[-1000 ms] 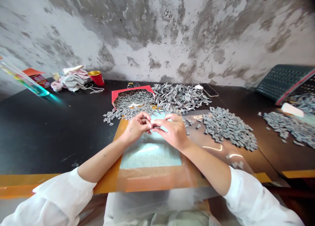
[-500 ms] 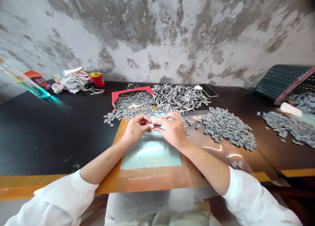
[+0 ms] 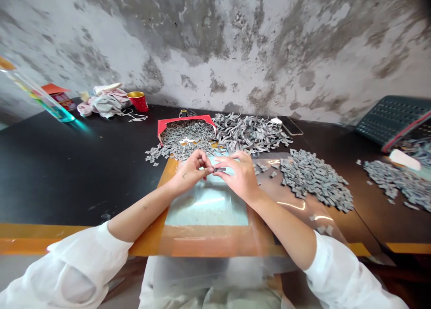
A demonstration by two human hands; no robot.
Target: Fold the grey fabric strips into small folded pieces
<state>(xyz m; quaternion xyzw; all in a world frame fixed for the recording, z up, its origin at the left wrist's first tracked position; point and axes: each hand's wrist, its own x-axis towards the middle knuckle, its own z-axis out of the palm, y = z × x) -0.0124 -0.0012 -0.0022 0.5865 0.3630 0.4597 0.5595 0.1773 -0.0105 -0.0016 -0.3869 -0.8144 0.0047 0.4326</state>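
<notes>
A small dark grey strip (image 3: 220, 169) spans the gap between my two hands, over a pale blue sheet (image 3: 205, 210). My left hand (image 3: 194, 171) pinches its left end between thumb and forefinger. On the other end, my right hand (image 3: 239, 174) is closed with thumb and fingertips. Just beyond the hands, small grey pieces spill from a red box (image 3: 186, 119) lying open toward me. Right of that box rises a heap of loose longer grey strips (image 3: 251, 132). Nearer my right forearm lies a pile of small folded-looking grey pieces (image 3: 314, 179).
Another grey pile (image 3: 399, 181) spreads at the far right, beside a white block (image 3: 404, 159) and a tipped dark basket (image 3: 387, 120). A phone (image 3: 292, 126) lies by the wall. At back left are a red cup (image 3: 138, 102), cloths (image 3: 106, 103) and a clear tube (image 3: 43, 98).
The view has shifted slightly, so things on the table appear a little to the right. Both hands stay together, and the grey strip between them shows more clearly.
</notes>
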